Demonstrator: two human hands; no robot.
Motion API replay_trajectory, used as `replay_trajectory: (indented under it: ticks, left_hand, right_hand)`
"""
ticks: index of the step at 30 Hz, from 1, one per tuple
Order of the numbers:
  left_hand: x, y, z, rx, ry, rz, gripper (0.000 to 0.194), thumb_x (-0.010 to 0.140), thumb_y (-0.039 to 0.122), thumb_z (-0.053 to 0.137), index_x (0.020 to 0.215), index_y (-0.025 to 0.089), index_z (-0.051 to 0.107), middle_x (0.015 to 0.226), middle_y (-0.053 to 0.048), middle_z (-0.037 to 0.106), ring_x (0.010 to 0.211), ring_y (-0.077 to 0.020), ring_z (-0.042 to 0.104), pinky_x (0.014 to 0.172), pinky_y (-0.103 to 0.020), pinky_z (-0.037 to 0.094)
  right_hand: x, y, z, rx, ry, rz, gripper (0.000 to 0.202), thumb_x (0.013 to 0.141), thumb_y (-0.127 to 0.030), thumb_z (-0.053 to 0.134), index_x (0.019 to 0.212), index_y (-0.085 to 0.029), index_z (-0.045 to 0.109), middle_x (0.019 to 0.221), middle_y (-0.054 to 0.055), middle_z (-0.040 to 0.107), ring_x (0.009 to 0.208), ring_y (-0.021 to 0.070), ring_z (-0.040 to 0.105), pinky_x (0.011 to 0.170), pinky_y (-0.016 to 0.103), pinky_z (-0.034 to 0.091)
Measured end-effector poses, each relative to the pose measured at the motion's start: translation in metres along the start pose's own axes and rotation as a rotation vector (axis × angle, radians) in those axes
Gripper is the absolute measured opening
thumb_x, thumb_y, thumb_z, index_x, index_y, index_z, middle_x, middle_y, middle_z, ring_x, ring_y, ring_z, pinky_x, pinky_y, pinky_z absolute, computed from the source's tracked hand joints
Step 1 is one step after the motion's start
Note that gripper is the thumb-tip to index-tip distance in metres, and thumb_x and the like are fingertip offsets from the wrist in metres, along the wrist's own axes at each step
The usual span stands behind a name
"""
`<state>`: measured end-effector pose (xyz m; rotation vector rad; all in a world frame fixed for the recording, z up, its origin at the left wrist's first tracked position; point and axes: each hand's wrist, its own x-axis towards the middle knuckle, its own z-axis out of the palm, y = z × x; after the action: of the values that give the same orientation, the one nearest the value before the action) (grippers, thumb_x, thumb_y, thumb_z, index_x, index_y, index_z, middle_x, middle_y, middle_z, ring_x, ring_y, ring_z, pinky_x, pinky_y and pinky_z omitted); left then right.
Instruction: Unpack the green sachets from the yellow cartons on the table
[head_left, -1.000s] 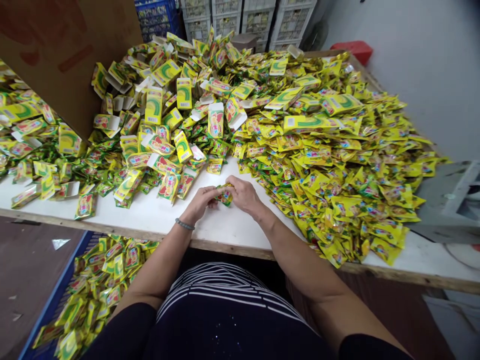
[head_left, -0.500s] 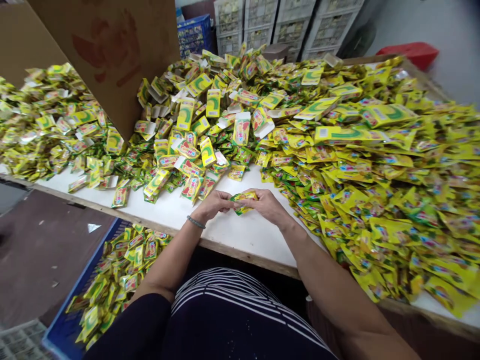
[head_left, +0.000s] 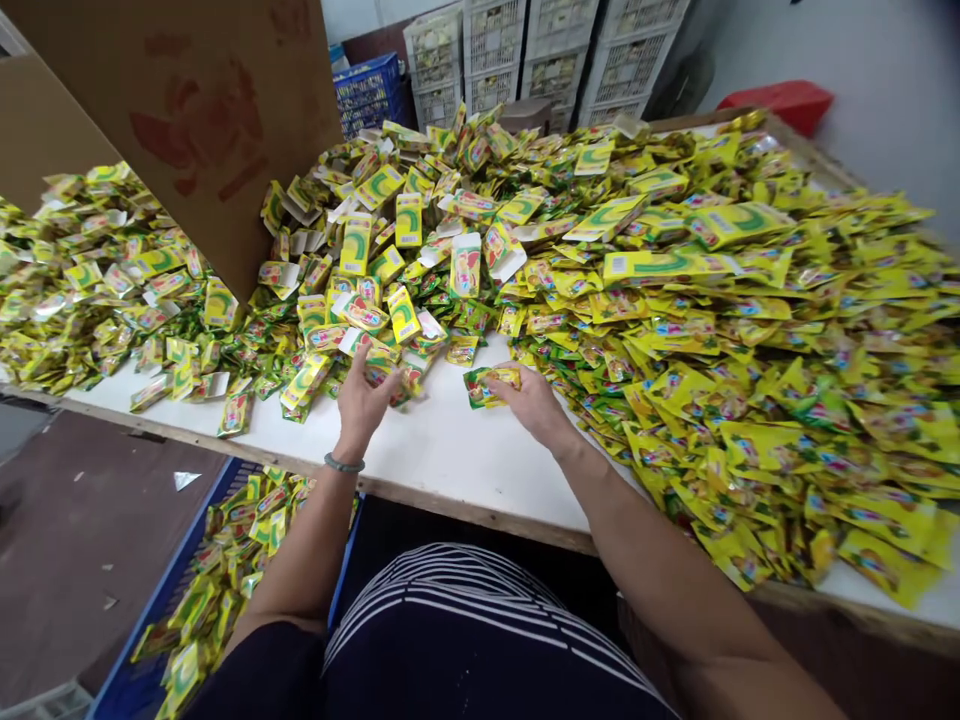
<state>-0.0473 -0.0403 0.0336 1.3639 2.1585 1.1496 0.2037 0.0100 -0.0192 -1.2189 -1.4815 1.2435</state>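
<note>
Small yellow and green packets (head_left: 478, 390) are pinched between the thumb and fingers of my right hand (head_left: 534, 405), just above the white tabletop (head_left: 457, 450). My left hand (head_left: 363, 405) is at the near edge of the pile of small printed cartons (head_left: 405, 318), thumb and fingers apart. A carton with a white end flap (head_left: 351, 340) lies by its fingertips; I cannot tell whether they touch it. A single yellow packet (head_left: 462, 350) rests on the table beyond my hands.
A big heap of yellow packets (head_left: 720, 400) covers the table's right side. A brown cardboard sheet (head_left: 225, 120) stands in the pile at left. Below the table edge sits a blue crate (head_left: 165, 590) full of filled cartons. White crates (head_left: 495, 55) are stacked behind.
My left hand has let go of the packets and moved left to the cartons, its fingers spreading. My right hand keeps the packets. The view has shifted slightly.
</note>
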Motion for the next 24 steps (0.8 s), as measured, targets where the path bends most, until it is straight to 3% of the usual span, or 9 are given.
replay_trajectory:
  ticks: [3, 5, 7, 12, 19, 21, 24]
  left_hand:
    - [-0.007, 0.000, 0.011, -0.461, -0.159, -0.258, 0.052, 0.065, 0.058, 0.079, 0.093, 0.017, 0.066, 0.084, -0.005, 0.071, 0.076, -0.0200, 0.068, 0.065, -0.029, 0.053]
    - [-0.014, -0.004, 0.019, -0.642, -0.192, -0.408, 0.054, 0.055, 0.056, 0.086, 0.081, 0.014, 0.064, 0.081, -0.005, 0.070, 0.074, -0.0187, 0.068, 0.065, -0.030, 0.057]
    - [-0.021, -0.009, 0.026, -0.732, -0.189, -0.461, 0.054, 0.051, 0.050, 0.090, 0.080, 0.013, 0.063, 0.085, -0.005, 0.071, 0.075, -0.0176, 0.069, 0.068, -0.031, 0.060]
    - [-0.040, -0.009, 0.040, -0.798, -0.244, -0.377, 0.061, 0.057, 0.044, 0.089, 0.106, 0.018, 0.063, 0.084, -0.002, 0.072, 0.072, -0.0163, 0.071, 0.064, -0.028, 0.061]
    - [-0.054, -0.003, 0.056, -0.896, -0.278, -0.360, 0.061, 0.057, 0.041, 0.090, 0.100, 0.024, 0.050, 0.086, 0.003, 0.072, 0.074, -0.0160, 0.072, 0.063, -0.028, 0.060]
    - [-0.055, -0.003, 0.054, -0.856, -0.340, -0.349, 0.059, 0.058, 0.041, 0.090, 0.100, 0.023, 0.053, 0.088, 0.002, 0.072, 0.074, -0.0155, 0.071, 0.064, -0.027, 0.058]
    - [-0.052, 0.000, 0.049, -0.684, -0.576, -0.280, 0.049, 0.060, 0.038, 0.089, 0.096, 0.017, 0.063, 0.087, -0.001, 0.073, 0.074, -0.0137, 0.068, 0.067, -0.024, 0.054]
  right_hand:
    - [0.003, 0.003, -0.005, 0.022, 0.065, 0.025, 0.048, 0.072, -0.060, 0.070, 0.093, -0.017, 0.067, 0.079, 0.005, 0.069, 0.074, 0.0198, 0.064, 0.069, 0.032, 0.051]
    - [0.005, 0.006, -0.005, 0.009, 0.085, 0.053, 0.049, 0.069, -0.061, 0.072, 0.090, -0.017, 0.067, 0.078, 0.005, 0.069, 0.074, 0.0204, 0.064, 0.068, 0.032, 0.052]
    - [0.007, 0.008, -0.004, 0.029, 0.114, 0.075, 0.049, 0.068, -0.061, 0.072, 0.089, -0.017, 0.068, 0.078, 0.005, 0.070, 0.074, 0.0206, 0.064, 0.069, 0.032, 0.052]
    - [0.011, 0.007, -0.003, 0.040, 0.197, 0.063, 0.039, 0.073, -0.052, 0.069, 0.090, -0.017, 0.068, 0.075, 0.004, 0.070, 0.074, 0.0198, 0.064, 0.070, 0.030, 0.050]
    - [0.008, -0.005, -0.017, -0.248, -0.019, 0.003, 0.017, 0.077, -0.035, 0.069, 0.084, -0.019, 0.071, 0.068, 0.001, 0.068, 0.066, 0.0166, 0.059, 0.063, 0.027, 0.043]
    - [0.008, -0.005, -0.019, -0.244, -0.050, -0.018, 0.019, 0.077, -0.037, 0.070, 0.083, -0.019, 0.072, 0.068, 0.001, 0.068, 0.066, 0.0164, 0.059, 0.062, 0.026, 0.042]
    - [0.007, -0.005, -0.018, -0.160, -0.092, -0.036, 0.029, 0.077, -0.045, 0.071, 0.088, -0.018, 0.074, 0.070, 0.001, 0.069, 0.066, 0.0162, 0.060, 0.061, 0.025, 0.043]
